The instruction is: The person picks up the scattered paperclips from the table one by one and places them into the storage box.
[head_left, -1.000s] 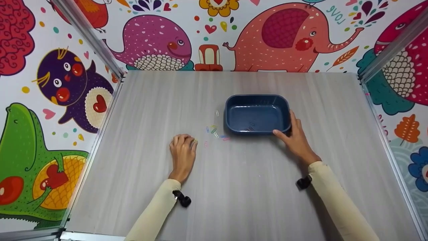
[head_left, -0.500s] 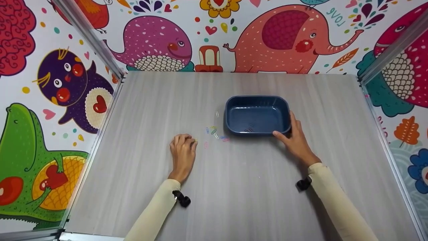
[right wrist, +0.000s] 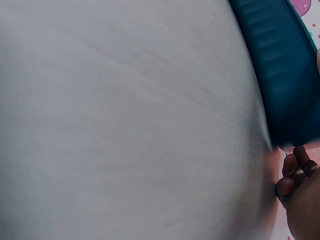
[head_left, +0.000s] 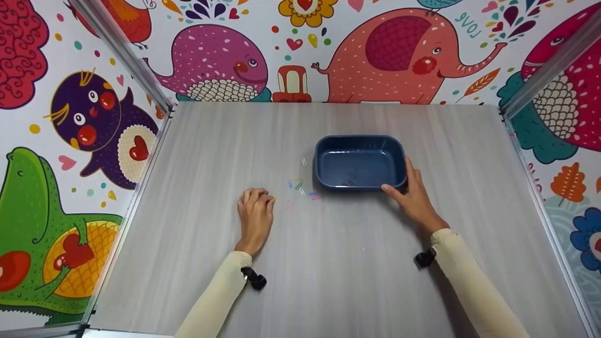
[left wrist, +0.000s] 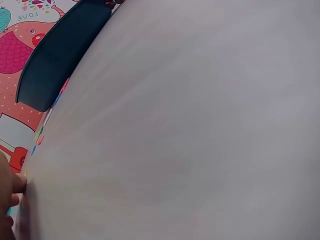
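Note:
My left hand (head_left: 256,213) is low over the table with its fingers curled, and thumb and finger pinch a yellow paper clip (head_left: 274,197). That clip shows only as a small yellow tip, in the left wrist view too. To its right lie several loose paper clips, among them a pink one (head_left: 288,205), a green one (head_left: 299,185) and a white one (head_left: 303,192). A dark blue rectangular container (head_left: 359,188) stands further right with a few clips (head_left: 350,182) inside. My right hand (head_left: 415,199) grips its right end, thumb at the near rim corner and fingers along the side.
A pale wood-grain table (head_left: 328,281) spreads under both hands. Walls printed with cartoon animals, such as an elephant (head_left: 389,61), border it at the back and sides, with metal posts (head_left: 127,56) at the corners. One white clip (head_left: 304,161) lies left of the container.

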